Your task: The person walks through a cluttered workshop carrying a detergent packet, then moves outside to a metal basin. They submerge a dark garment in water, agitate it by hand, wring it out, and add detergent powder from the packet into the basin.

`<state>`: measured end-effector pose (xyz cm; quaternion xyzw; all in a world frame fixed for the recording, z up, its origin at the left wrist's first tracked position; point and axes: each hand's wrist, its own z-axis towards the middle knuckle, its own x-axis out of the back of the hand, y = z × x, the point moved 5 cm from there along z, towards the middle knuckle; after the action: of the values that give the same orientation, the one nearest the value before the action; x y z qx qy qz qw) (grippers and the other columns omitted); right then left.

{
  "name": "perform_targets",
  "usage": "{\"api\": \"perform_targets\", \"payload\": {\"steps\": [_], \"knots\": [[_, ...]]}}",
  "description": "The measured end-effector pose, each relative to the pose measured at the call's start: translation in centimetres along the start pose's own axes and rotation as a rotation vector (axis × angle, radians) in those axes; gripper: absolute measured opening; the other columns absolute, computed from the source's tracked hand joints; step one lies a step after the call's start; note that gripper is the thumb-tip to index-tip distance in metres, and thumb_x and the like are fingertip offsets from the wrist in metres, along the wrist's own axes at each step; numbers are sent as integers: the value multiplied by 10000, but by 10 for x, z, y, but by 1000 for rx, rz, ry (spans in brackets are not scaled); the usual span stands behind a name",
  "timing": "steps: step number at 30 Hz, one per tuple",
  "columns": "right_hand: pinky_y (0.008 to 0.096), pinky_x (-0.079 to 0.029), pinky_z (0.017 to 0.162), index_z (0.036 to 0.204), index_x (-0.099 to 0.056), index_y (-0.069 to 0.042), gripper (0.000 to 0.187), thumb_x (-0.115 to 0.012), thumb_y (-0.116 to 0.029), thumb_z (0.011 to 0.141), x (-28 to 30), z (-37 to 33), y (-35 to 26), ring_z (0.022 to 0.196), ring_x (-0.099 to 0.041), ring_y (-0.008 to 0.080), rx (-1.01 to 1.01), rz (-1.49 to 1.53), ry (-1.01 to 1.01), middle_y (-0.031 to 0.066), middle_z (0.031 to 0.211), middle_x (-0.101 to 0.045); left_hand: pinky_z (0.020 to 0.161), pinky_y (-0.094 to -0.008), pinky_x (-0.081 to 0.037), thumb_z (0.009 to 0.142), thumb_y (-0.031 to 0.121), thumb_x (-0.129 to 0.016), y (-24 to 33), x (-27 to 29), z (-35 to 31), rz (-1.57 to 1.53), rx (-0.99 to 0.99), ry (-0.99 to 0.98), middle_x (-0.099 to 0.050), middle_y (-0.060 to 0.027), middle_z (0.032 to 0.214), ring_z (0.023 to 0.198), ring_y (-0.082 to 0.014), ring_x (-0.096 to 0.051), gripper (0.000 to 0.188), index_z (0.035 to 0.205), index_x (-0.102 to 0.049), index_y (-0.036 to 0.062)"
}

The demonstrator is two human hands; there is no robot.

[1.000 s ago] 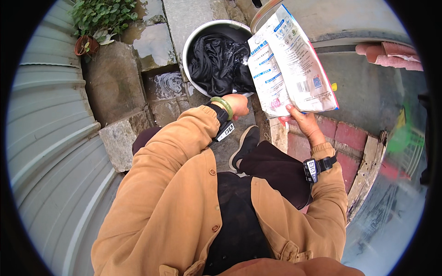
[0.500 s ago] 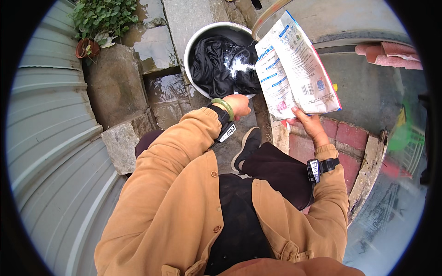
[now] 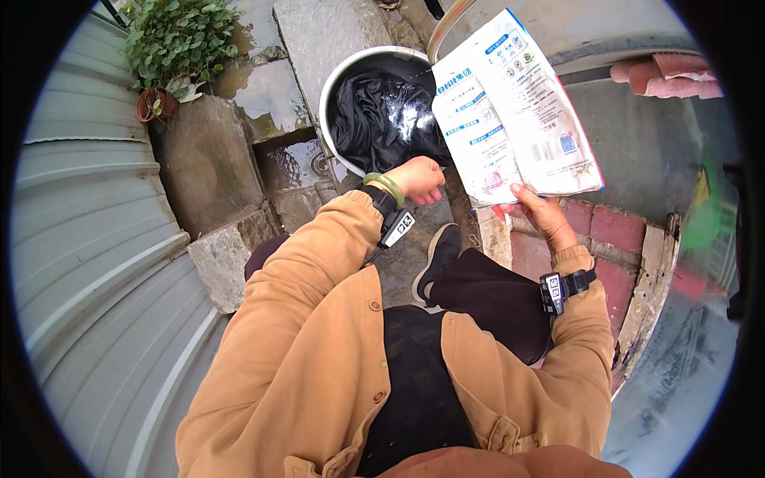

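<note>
Holding the big white-and-blue plastic powder bag [image 3: 514, 107] by its lower edge, my right hand [image 3: 540, 213] pinches it; floppy, probably light. Left hand [image 3: 418, 179] curls loosely, holding nothing.

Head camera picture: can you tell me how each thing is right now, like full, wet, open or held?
Metal basin: upright, holding dark cloth and water.
Dark cloth: wet, bunched in the basin.
White and blue bag: held up, tilted over the basin.
Right hand: gripping the bag's lower edge.
Left hand: closed, just beside the basin rim.
Stone slabs: wet, with puddles.
Potted plant: green, leafy.
</note>
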<state>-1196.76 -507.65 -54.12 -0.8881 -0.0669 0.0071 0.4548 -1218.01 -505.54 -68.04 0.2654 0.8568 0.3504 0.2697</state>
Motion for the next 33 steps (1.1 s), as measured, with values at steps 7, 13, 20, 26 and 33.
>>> {"api": "perform_targets", "payload": {"steps": [7,13,20,26,33], "knots": [[323,-599,783,1318,-493,52,451,-638,-139,936,-1,5,21,940,-674,233,-110,74,-139,168,1162,-642,1006,-418,-446,942,291,-494,26,-11,-14,-782,-304,-162,-577,-143,1312,1179,-254,-573,481,1339,-478,20],[286,-604,734,1278,-517,75,432,-649,-152,935,-4,12,22,843,-698,200,-115,34,-151,173,1086,-671,1016,-421,-437,988,296,-475,15,-8,-6,-799,-227,-33,-588,-139,1294,1186,-249,-568,426,1316,-496,25],[285,-604,724,1250,-529,75,407,-652,-146,931,-8,11,18,822,-704,202,-149,6,-114,176,1055,-678,1024,-424,-418,1002,297,-494,6,-9,-1,-794,-206,48,-596,-109,1287,1205,-250,-555,384,1301,-510,57],[266,-583,669,1247,-535,75,423,-662,-167,924,0,14,21,817,-708,209,-161,-36,-108,172,1053,-681,1023,-458,-407,1013,303,-480,9,-12,1,-1004,-318,76,-598,-91,1286,1211,-252,-554,354,1297,-493,91],[245,-562,628,1257,-539,71,465,-686,-200,909,5,15,21,823,-714,211,-162,-111,-106,165,1063,-687,1013,-480,-416,1030,313,-439,-1,-7,10,-1010,-306,134,-597,-95,1282,1204,-263,-561,297,1255,-484,124]]}}
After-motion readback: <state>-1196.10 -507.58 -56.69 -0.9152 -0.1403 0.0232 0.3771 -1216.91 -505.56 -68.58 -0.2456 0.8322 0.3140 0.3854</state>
